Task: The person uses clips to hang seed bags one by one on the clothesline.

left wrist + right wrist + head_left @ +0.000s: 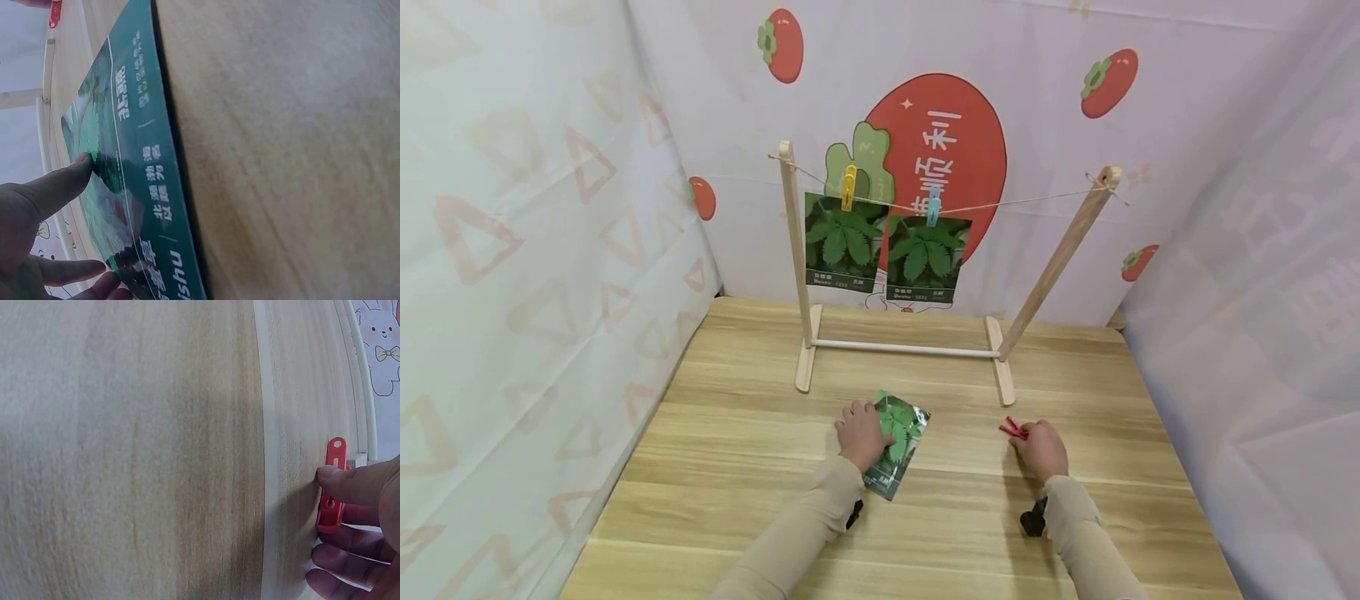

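Note:
A green seed packet [897,450] with a leaf picture lies on the wooden table, tilted to one side. My left hand [861,435] rests over its left part. In the left wrist view the extended thumb [69,178] touches the packet's face, and the other fingertips meet it farther along. To the right, my right hand [1045,450] pinches a red clothespin [332,487] low over the table, its thumb across the pin's side. Two similar packets hang from a string, the left one [842,242] by a yellow clothespin [848,188], the right one [927,260] by a blue clothespin [933,207].
The string runs between the wooden left post [797,250] and right post [1060,258] of a stand. A white rod [910,348] joins its feet low down. Printed cloth [1037,50] hangs behind and along both sides of the table [730,417].

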`<action>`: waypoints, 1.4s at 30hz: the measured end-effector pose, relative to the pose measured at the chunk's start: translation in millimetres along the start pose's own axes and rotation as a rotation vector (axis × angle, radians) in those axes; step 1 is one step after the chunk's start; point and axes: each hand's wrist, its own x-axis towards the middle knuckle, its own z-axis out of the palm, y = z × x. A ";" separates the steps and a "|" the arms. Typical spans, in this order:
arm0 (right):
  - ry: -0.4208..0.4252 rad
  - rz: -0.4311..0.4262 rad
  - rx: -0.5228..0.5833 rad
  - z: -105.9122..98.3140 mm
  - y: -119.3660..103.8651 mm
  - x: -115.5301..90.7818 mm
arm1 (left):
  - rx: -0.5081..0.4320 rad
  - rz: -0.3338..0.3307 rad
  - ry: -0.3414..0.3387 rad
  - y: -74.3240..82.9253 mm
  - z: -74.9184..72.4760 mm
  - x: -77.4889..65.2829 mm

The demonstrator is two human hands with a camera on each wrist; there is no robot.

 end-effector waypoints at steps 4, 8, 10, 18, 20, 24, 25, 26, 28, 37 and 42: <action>0.012 -0.011 -0.007 4.2 -0.5 3.0 | -0.044 -0.015 0.015 -2.8 0.0 2.9; 0.044 -0.051 -0.015 7.1 -1.4 7.7 | -0.131 -0.032 0.015 -7.5 1.6 6.7; 0.056 -0.075 -0.011 7.9 -2.9 10.5 | -0.184 -0.037 0.014 -10.4 2.5 8.3; 0.061 -0.112 0.004 12.4 -5.2 18.6 | -0.424 -0.055 -0.020 -16.7 -0.5 13.0; 0.069 -0.113 0.002 13.4 -4.8 19.4 | -0.465 -0.077 -0.048 -16.9 -2.5 13.7; 0.099 -0.134 0.006 15.6 -5.4 21.5 | -0.537 -0.144 -0.090 -18.0 -4.2 15.7; 0.103 -0.139 0.008 16.1 -5.8 21.9 | -0.558 -0.160 -0.102 -18.6 -4.2 16.2; 0.104 -0.143 0.013 16.6 -6.0 22.3 | -0.589 -0.173 -0.114 -19.5 -3.6 16.8; 0.098 -0.142 0.013 17.1 -6.4 22.5 | -0.673 -0.193 -0.147 -21.2 -3.0 17.3; 0.069 -0.116 0.016 15.3 -9.4 21.3 | -0.919 -0.163 -0.322 -28.5 -0.2 16.6; 0.043 -0.090 0.030 10.5 -13.0 19.7 | -0.912 -0.145 -0.313 -29.7 -2.9 16.5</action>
